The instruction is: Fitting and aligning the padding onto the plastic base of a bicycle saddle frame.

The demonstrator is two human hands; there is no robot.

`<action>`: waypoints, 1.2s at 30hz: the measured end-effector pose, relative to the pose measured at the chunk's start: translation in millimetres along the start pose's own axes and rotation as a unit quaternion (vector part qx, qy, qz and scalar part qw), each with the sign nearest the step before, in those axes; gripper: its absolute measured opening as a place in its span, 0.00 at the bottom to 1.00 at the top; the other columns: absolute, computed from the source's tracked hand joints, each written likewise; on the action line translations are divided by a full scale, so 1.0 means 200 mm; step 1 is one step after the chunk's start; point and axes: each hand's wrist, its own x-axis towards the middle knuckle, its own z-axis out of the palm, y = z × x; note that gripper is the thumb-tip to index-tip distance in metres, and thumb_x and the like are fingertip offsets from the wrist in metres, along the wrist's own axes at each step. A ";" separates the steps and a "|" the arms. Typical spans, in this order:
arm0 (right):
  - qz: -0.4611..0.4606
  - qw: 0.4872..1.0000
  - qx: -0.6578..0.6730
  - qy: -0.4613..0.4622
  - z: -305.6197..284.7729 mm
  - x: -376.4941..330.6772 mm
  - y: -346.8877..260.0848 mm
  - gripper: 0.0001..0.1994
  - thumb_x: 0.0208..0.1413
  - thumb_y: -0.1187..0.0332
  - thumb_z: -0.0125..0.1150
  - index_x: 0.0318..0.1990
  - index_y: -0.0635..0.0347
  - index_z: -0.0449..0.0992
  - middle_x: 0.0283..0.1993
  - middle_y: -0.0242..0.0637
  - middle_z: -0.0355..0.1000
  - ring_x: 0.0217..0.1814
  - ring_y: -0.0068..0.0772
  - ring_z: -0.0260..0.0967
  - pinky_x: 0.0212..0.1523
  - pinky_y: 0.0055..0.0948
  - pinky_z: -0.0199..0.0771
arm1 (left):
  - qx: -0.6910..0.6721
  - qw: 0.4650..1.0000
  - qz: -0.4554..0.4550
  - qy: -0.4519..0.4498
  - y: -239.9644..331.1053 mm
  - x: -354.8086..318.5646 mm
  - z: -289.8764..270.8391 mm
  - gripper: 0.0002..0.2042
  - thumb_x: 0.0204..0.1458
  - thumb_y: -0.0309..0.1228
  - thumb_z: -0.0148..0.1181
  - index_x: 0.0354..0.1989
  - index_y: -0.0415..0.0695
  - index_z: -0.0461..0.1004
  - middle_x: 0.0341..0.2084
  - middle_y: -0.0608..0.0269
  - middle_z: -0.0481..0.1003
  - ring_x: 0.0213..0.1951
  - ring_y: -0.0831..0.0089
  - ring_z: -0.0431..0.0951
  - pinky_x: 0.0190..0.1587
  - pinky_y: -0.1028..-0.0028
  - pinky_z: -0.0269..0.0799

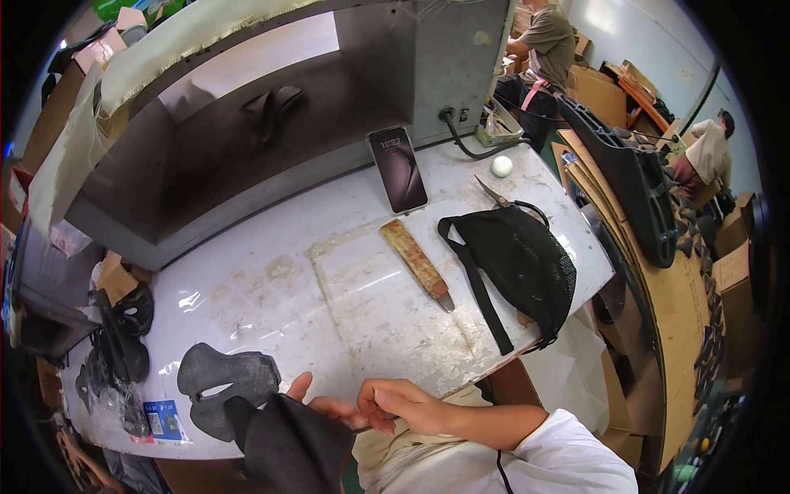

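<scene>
My left hand [325, 405] is closed on a black, curved, flexible sheet-like piece [298, 449] at the near edge of the table, with the thumb pointing up. Most of that palm is hidden behind the black piece. Right beside it is my right hand [405, 405], its fingers curled in near the left fingertips; whether they pinch anything is hidden. A dark grey shaped pad with a slot [234, 372] lies flat on the table, partly overlapped by the black piece. Farther off lies a knife with a worn, tape-wrapped handle [414, 257].
A phone [399, 171] leans against a grey metal box [387, 66] with a dark piece [271, 111] inside. Scissors [498, 193], a white ball [501, 166] and a black mesh bag [522, 263] sit right. Black parts [119, 346] crowd the left. Two people work beyond.
</scene>
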 end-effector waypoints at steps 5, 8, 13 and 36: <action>-0.004 1.000 -0.016 -0.015 0.02 0.00 0.00 0.21 0.69 0.51 0.39 0.43 0.62 0.70 0.32 0.30 0.68 0.34 0.18 0.64 0.36 0.21 0.66 | 0.105 0.984 0.140 -0.031 -0.03 0.09 -0.08 0.24 0.63 0.42 0.46 0.59 0.37 0.60 0.33 0.48 0.74 0.30 0.59 0.76 0.41 0.55 0.75; -0.052 0.998 -0.025 -0.009 -0.02 0.01 -0.02 0.22 0.69 0.52 0.41 0.49 0.65 0.69 0.37 0.31 0.70 0.39 0.20 0.66 0.43 0.23 0.67 | 0.201 0.972 0.119 0.017 -0.11 0.11 -0.05 0.33 0.54 0.63 0.51 0.45 0.39 0.67 0.28 0.65 0.66 0.30 0.73 0.70 0.37 0.69 0.71; -0.109 0.960 -0.237 0.106 0.10 0.04 -0.14 0.19 0.61 0.56 0.58 0.43 0.68 0.71 0.34 0.38 0.74 0.35 0.23 0.72 0.34 0.24 0.70 | 0.360 0.907 0.214 0.043 -0.22 0.06 -0.08 0.35 0.53 0.64 0.51 0.45 0.37 0.65 0.36 0.62 0.68 0.37 0.77 0.69 0.41 0.78 0.65; -0.090 0.915 -0.363 0.150 0.11 0.07 -0.26 0.08 0.61 0.69 0.58 0.31 0.63 0.74 0.20 0.34 0.70 0.22 0.18 0.65 0.24 0.22 0.63 | 0.353 0.933 -0.009 0.068 -0.11 -0.13 -0.06 0.19 0.57 0.41 0.55 0.47 0.36 0.72 0.38 0.58 0.76 0.39 0.72 0.75 0.44 0.70 0.70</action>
